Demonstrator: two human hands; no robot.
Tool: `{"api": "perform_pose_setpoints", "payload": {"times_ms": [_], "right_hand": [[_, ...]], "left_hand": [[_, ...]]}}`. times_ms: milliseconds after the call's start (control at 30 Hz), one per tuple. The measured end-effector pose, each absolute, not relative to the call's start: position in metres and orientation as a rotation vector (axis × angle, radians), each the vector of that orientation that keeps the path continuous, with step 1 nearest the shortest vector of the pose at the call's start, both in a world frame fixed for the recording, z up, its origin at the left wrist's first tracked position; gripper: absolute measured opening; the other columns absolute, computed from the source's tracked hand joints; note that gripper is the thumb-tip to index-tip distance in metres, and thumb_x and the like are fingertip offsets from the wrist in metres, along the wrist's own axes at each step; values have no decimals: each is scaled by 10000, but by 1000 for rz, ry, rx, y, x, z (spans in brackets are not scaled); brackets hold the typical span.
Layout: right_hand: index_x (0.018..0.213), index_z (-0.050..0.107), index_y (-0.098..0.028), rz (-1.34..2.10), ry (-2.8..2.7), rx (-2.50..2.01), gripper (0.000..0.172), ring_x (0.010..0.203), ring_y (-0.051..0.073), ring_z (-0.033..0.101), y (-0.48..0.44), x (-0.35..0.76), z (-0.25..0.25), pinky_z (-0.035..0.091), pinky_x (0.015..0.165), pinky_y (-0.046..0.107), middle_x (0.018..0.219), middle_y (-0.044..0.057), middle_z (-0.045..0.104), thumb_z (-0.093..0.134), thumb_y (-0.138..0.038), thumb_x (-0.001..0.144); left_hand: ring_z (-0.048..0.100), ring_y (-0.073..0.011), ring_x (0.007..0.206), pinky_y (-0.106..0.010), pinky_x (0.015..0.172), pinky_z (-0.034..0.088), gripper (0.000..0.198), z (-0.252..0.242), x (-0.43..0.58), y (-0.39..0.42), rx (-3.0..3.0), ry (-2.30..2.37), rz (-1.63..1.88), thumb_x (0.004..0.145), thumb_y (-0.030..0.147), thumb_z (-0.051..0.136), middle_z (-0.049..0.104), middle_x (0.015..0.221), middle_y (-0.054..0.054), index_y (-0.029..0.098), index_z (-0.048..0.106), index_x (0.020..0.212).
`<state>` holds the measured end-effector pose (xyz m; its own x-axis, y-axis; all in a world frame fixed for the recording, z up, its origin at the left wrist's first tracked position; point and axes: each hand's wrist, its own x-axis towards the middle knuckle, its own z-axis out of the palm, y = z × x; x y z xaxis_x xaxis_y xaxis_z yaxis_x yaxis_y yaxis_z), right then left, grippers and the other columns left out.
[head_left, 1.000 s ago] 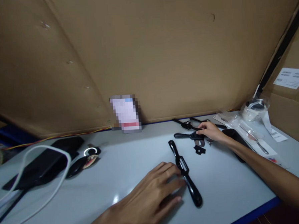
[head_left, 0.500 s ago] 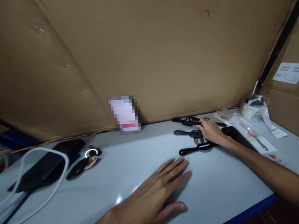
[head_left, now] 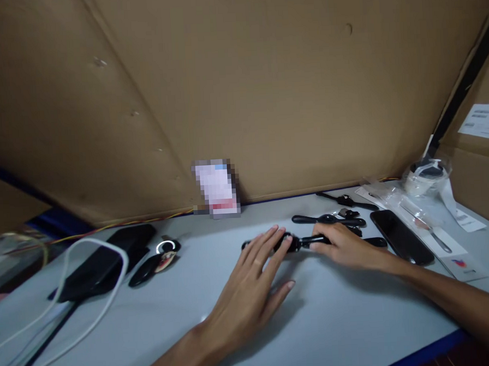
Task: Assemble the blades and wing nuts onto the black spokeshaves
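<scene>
My right hand (head_left: 346,246) grips one handle of a black spokeshave (head_left: 291,243), which lies level just above or on the table; I cannot tell which. Over the other end of the tool is my left hand (head_left: 249,281), fingers stretched out and its tips at or on the tool; that handle is partly hidden beneath them. Just behind my right hand lies a second black spokeshave (head_left: 306,219), and a third spokeshave (head_left: 346,200) rests farther back by the cardboard. A black handle (head_left: 376,242) sticks out past my right wrist, the rest of it hidden.
On the right are a black phone (head_left: 401,237), a plastic-wrapped item on white card (head_left: 468,269) and a tape roll (head_left: 424,176). A blurred-out screen (head_left: 218,187) leans on the cardboard wall (head_left: 289,93). Leftward lie a black device (head_left: 105,261), a white cable (head_left: 124,271) and a key fob (head_left: 145,271).
My right hand has come left and nearer from the group of tools with a spokeshave in it. My left hand has moved up to the tool. The view has shifted slightly.
</scene>
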<state>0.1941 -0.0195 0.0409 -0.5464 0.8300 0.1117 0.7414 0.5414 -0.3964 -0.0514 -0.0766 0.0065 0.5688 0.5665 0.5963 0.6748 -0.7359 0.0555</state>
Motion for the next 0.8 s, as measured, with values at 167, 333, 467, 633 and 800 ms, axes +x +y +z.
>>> {"api": "perform_pose_setpoints", "payload": {"times_ms": [167,333,467,633,800], "right_hand": [[956,689,-194,456,-2625,-1168,83,791,183,682,-42,187,44,440,690,279,890,43,759,659,-272,959],[1035,713,-155,109,-2722,-1335,241,852,291,701,-35,201,53,449,720,375,985,150,752,599,-363,994],[1085,705,-133,89,-2773,-1528,302,802,325,706,-21,235,70,444,659,363,885,149,744,768,-278,828],[1002,710,-207,173,-2828,-1544,216,767,268,694,-8,260,72,420,608,308,861,68,735,767,-192,794],[1149,706,-174,91,-2688,-1483,234,895,276,684,0,237,44,467,720,351,1044,128,722,624,-163,930]], "left_hand": [[404,-374,1478,-618,1146,419,722,-5,-56,-69,-2741,-1241,-659,1046,454,519,496,1557,-173,210,166,1627],[520,-370,1361,-579,1094,465,484,5,-53,-72,-2761,-1325,-609,1014,471,560,629,1393,-148,187,505,1402],[650,-353,942,-550,830,544,323,22,-44,-78,-2691,-1426,-278,993,486,579,691,1002,-128,170,642,991],[678,-311,773,-447,702,530,321,28,-42,-80,-2684,-1623,-119,1008,492,546,696,878,-93,178,601,966],[709,-307,815,-419,704,532,238,22,-47,-78,-2766,-1671,-231,1002,440,573,721,928,-71,203,597,1011]]}}
